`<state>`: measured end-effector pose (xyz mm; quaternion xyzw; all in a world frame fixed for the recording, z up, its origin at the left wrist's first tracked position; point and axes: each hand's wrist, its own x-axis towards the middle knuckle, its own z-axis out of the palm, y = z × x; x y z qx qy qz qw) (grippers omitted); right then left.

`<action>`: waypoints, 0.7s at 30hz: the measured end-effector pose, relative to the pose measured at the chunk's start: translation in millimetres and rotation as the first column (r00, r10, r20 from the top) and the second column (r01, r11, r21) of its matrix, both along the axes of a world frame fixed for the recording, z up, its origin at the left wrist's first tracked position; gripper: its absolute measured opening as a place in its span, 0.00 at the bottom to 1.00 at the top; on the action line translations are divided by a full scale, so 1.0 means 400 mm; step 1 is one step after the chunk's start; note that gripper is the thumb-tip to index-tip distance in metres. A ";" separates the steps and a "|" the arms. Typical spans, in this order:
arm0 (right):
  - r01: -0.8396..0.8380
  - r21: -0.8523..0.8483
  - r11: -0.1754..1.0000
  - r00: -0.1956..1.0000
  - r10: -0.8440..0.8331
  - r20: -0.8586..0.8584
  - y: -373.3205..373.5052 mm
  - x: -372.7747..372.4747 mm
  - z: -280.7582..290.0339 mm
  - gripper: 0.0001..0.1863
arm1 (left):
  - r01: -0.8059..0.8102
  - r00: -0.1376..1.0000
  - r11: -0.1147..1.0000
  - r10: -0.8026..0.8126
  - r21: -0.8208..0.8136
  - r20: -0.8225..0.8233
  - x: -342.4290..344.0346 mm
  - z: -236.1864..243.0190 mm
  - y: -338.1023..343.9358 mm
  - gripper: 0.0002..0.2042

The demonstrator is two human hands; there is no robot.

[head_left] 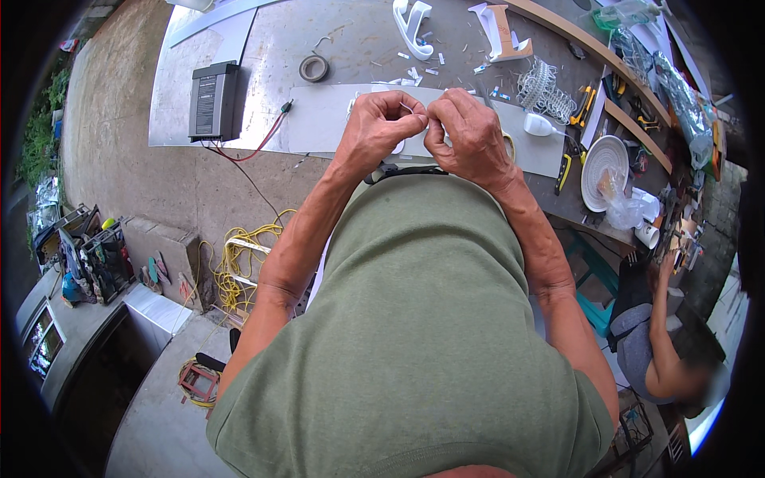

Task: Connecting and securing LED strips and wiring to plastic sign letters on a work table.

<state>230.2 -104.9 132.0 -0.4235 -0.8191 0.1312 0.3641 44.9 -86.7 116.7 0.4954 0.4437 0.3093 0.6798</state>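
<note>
My left hand [373,129] and my right hand [472,137] meet close in front of my body, at the near edge of the table. Thumb and fingertips are pinched together on each hand. A thin pale strand [406,106] shows at the left fingertips; whether the right fingers hold it too is hidden. Beneath the hands lies a flat light-grey sheet [315,111]. Just beyond them are small white pieces [410,77] scattered on the metal tabletop. Right of my right hand sit a white bottle [540,125] and a tangled white wire bundle [546,88].
White hollow letter shapes [510,52] stand at the back. Left are a tape roll [314,68] and a black box [213,103] with red and black leads. Yellow-handled cutters [563,172] and a round plate [603,151] lie right. Another person [645,342] works at far right.
</note>
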 end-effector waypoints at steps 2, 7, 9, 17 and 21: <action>-0.002 0.022 1.000 1.000 0.002 0.002 -0.003 -0.003 0.001 0.09 | -0.008 0.998 1.000 0.007 -0.019 -0.056 -0.002 0.009 -0.004 0.05; 0.301 0.075 0.951 0.950 -0.306 0.066 0.032 0.072 -0.025 0.08 | -0.039 0.997 0.999 0.038 -0.025 -0.068 -0.002 0.019 -0.009 0.06; 0.487 0.065 0.871 0.870 -0.490 0.050 0.061 0.179 -0.009 0.05 | -0.032 0.997 0.999 0.029 -0.037 -0.078 -0.016 0.020 -0.010 0.06; 0.223 -0.343 0.912 0.959 -0.269 -0.092 0.051 0.196 0.012 0.10 | 0.057 0.998 0.987 -0.052 -0.153 0.038 -0.032 0.036 0.020 0.16; -0.211 -0.344 0.915 0.952 0.112 -0.286 0.038 0.097 0.011 0.15 | 0.114 0.991 0.986 -0.104 -0.120 0.089 -0.038 0.017 0.026 0.30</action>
